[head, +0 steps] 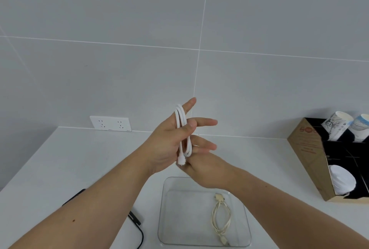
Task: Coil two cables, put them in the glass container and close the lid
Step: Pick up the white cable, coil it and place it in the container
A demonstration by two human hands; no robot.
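Observation:
A white cable (182,129) is looped in long coils around my left hand (169,141), which is raised above the counter with its fingers spread. My right hand (201,167) sits just below and to the right, pinching the cable's white plug end at the bottom of the loops. Beneath both hands, a square glass container (171,218) rests on the white counter. Inside it, toward the right, lies a cream-coloured cable (220,219) folded into a loose coil. No lid can be made out with certainty.
A black cable with a plug (135,218) lies on the counter left of the container, partly under my left forearm. A cardboard organiser (307,155) with paper cups stands at the right. A double wall socket (110,123) is on the tiled wall behind.

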